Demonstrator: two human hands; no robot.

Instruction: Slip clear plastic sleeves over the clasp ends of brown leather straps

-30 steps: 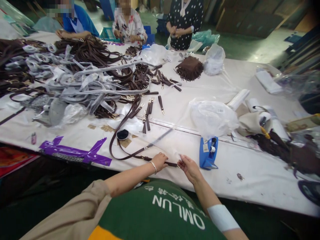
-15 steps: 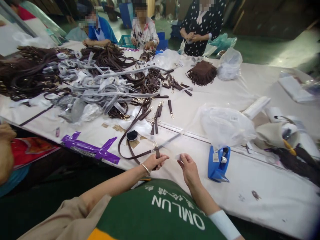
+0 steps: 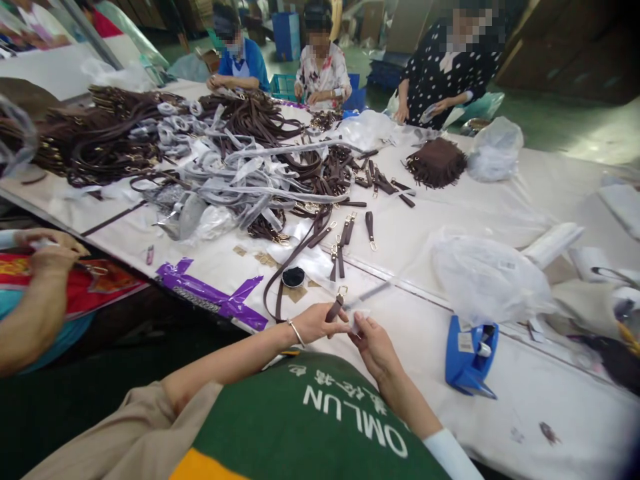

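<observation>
My left hand [image 3: 320, 324] is closed on the end of a dark brown strap [image 3: 335, 311], whose gold clasp [image 3: 342, 292] sticks up above the fingers. The rest of the strap loops away to the left over the table. Fingertips of my right hand [image 3: 376, 343] pinch a small, whitish, see-through piece [image 3: 356, 323] right beside the strap end; it looks like a bit of tape or film. A thin translucent strip [image 3: 375, 291] lies on the table just beyond both hands.
A blue tape dispenser [image 3: 473, 357] stands to the right, near a clear plastic bag [image 3: 480, 273]. Brown straps [image 3: 120, 140] and grey-wrapped straps [image 3: 225, 180] are heaped at left. Short brown straps [image 3: 370, 230] lie mid-table. Co-workers work opposite; another person's hands [image 3: 53, 253] are at left.
My right hand has moved left, bringing the see-through piece up to the strap end. The strap end in my left hand is raised and tilted. The view has shifted left.
</observation>
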